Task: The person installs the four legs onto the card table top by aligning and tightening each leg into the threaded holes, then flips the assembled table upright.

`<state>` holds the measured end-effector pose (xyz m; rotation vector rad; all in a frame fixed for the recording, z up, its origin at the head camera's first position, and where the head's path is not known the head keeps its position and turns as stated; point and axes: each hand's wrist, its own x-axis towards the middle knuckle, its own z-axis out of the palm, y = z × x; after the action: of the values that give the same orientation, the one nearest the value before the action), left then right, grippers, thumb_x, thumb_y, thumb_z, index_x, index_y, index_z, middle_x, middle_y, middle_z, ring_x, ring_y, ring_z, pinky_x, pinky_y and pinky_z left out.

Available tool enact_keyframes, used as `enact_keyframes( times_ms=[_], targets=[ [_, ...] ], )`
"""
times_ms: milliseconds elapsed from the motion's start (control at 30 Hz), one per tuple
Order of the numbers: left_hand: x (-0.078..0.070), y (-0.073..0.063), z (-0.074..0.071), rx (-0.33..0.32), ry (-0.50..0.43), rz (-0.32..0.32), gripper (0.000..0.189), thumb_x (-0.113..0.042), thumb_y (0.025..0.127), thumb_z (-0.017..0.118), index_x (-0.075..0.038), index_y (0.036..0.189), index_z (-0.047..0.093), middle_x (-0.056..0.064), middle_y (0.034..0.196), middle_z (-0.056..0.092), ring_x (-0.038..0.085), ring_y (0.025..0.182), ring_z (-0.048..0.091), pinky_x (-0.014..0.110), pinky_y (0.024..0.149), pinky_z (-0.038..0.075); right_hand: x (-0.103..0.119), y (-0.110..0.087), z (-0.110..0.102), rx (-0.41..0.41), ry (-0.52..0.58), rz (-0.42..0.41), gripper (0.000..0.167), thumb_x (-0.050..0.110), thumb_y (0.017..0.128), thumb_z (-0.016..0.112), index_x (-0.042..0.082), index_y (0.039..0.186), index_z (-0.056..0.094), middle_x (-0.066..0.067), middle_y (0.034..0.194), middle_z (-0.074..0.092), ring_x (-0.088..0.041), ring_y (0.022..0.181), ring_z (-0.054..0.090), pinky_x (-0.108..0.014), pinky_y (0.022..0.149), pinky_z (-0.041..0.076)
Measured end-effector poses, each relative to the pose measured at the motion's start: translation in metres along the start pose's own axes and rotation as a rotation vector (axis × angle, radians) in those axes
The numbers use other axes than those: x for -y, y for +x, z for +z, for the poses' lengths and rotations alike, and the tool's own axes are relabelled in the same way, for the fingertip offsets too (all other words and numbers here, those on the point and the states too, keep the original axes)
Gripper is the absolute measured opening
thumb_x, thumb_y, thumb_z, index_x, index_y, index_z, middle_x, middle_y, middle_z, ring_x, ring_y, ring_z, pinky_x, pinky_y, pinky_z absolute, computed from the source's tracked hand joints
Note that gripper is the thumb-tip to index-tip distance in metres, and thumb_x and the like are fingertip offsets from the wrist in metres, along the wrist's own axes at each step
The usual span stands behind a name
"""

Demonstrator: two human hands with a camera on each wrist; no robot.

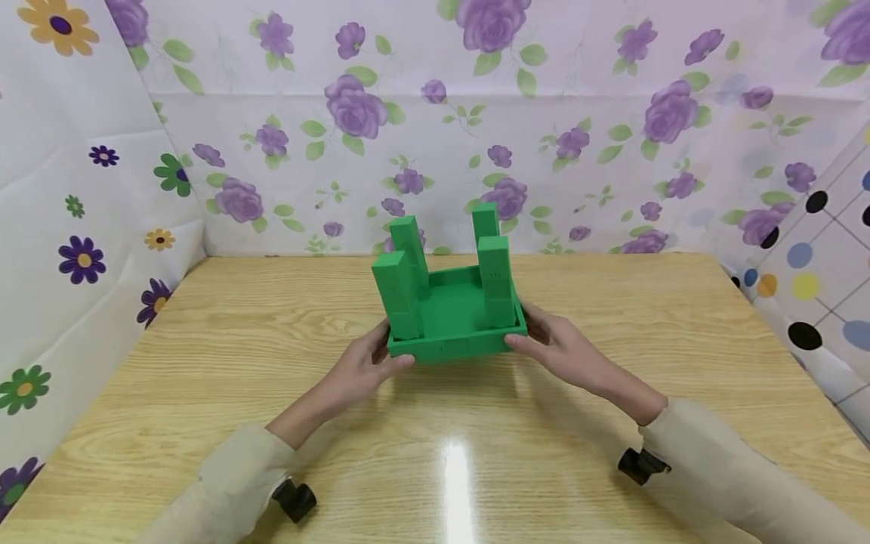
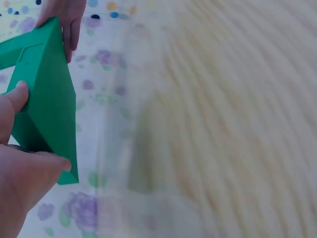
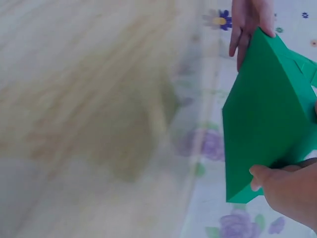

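Note:
A green shallow tray [image 1: 448, 347] with a low rim is held up over the table, its front edge facing me. Tall rectangular green posts [image 1: 496, 283] stand upright in its corners, several in all. My left hand [image 1: 363, 366] grips the left front corner, thumb along the front wall and fingers around the side. On the opposite side my right hand [image 1: 560, 347] holds the right front corner the same way. The flat underside [image 2: 59, 99] shows in the left wrist view, and the right wrist view shows the tray's bottom [image 3: 262, 109] tilted, with fingertips against it.
The wood-grain table [image 1: 272, 325] spreads below, with a soft shadow and a bright light reflection. Behind it hangs a purple-flowered cloth [image 1: 421, 151]. A daisy-print cloth [image 1: 88, 204] lines the left side and a dotted cloth [image 1: 825, 264] the right.

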<state>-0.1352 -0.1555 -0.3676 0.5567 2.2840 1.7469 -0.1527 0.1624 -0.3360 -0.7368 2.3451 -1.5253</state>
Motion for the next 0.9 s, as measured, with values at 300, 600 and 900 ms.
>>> enact_keyframes(
  times_ms=[300,600,900],
  targets=[
    [-0.036,0.002,0.013,-0.396,-0.115,-0.010,0.051,-0.020,0.097,0.062,-0.002,0.142,0.046,0.013,0.129,0.060,0.017,0.111,0.058,0.025,0.095,0.048,0.028,-0.002,0.003,-0.138,-0.112,0.035,0.059,0.040,0.104,0.043,0.003,0.149,0.034,-0.018,0.117,0.063,-0.029,0.104,0.061,-0.047,0.099,0.046],
    [-0.062,0.004,0.019,-0.472,-0.085,-0.188,0.044,-0.036,0.096,0.060,-0.002,0.123,0.066,0.012,0.109,0.066,0.022,0.111,0.054,0.046,0.102,0.042,0.050,-0.001,-0.005,-0.158,-0.234,0.181,0.063,0.049,0.103,0.038,-0.007,0.124,0.060,-0.026,0.119,0.061,-0.036,0.108,0.062,-0.051,0.095,0.050],
    [-0.076,0.007,0.020,-0.391,-0.155,-0.280,0.054,-0.037,0.100,0.052,0.004,0.135,0.053,0.016,0.142,0.047,0.029,0.129,0.046,0.040,0.108,0.039,0.055,0.007,-0.014,-0.133,-0.197,0.283,0.066,0.049,0.102,0.039,-0.010,0.104,0.067,-0.027,0.109,0.065,-0.031,0.094,0.067,-0.040,0.085,0.057]
  ],
)
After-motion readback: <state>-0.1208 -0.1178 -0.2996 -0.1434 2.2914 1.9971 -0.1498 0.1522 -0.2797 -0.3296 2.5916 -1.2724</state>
